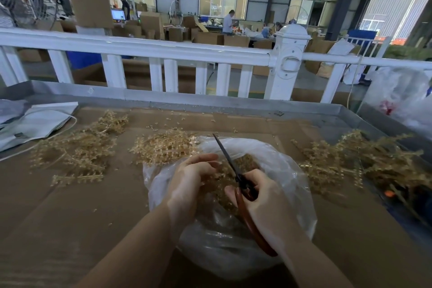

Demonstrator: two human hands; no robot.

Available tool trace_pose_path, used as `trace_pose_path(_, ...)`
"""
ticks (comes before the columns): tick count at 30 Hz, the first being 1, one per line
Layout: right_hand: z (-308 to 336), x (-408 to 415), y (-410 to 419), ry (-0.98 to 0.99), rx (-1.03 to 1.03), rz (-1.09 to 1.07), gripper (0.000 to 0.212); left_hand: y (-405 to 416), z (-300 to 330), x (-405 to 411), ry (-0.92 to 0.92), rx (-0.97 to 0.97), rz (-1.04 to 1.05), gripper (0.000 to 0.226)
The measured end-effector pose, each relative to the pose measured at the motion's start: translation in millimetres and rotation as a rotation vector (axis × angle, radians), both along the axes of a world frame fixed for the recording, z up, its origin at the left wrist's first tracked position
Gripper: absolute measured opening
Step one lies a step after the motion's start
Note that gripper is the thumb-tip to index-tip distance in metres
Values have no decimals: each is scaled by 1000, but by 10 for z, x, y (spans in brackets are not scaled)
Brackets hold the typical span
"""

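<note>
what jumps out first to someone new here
Dead centre, the right hand grips scissors, blades pointing away, while the left hand holds a sprig over an open clear bag. A left heap and a right heap of golden sprigs lie on the cardboard. A white fence runs across behind.

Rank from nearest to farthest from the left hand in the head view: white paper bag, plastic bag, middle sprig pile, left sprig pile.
From the left hand, holding a sprig:
1. plastic bag, directly under it.
2. middle sprig pile, just beyond it.
3. left sprig pile, further left.
4. white paper bag, far left corner.
</note>
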State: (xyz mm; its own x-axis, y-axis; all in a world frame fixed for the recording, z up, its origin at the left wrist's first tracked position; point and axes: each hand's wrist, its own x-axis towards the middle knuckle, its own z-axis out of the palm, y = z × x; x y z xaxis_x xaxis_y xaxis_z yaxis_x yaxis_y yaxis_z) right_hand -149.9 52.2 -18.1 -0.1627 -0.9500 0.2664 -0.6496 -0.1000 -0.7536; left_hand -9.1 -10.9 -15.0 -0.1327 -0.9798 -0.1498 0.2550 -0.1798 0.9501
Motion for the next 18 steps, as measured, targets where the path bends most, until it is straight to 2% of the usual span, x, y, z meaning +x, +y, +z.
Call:
trace_pose_path(6, -13, -2, -5, 14, 1, -9, 23, 6, -17, -14, 148, 60, 30, 37)
trace_pose_path(8, -17, -7, -5, 9, -4, -7, 24, 15, -23, -26, 135, 51, 39, 38)
trace_pose_path(14, -9, -20, 15, -16, -25, 25, 24, -3, -57, -45, 20, 16, 85, 14)
trace_pose_path(18, 1, 0, 72, 14, -69, 47, 27, -47, -33, -36, 99, 56, 156, 9)
